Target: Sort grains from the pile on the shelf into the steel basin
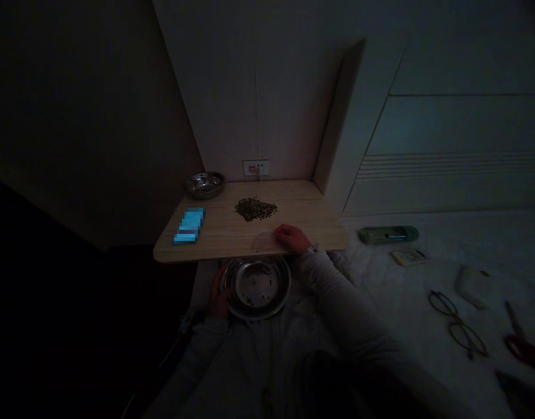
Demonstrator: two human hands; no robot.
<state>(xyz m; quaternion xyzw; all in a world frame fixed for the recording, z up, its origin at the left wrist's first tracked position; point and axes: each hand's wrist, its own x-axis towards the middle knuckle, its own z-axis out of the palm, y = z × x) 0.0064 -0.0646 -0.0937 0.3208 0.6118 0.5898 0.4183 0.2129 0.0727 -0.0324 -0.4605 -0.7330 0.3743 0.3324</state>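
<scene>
Long sleeves on both arms, we note: right sleeve (350, 305) greyish, loose, creased along the forearm; left sleeve (209, 337) similar grey, dimmer in shadow. Both hands bare, right hand (293, 238) and left hand (219, 295). Small patch at the right cuff (313, 248), too blurred for us to read.

Pile (255, 209) on table (224, 235), behind basin (282, 291)

there are two metal bowls (257, 279) (205, 186), two hands (219, 295) (293, 239), one granular heap (253, 209) and one wooden table (224, 234).
</scene>
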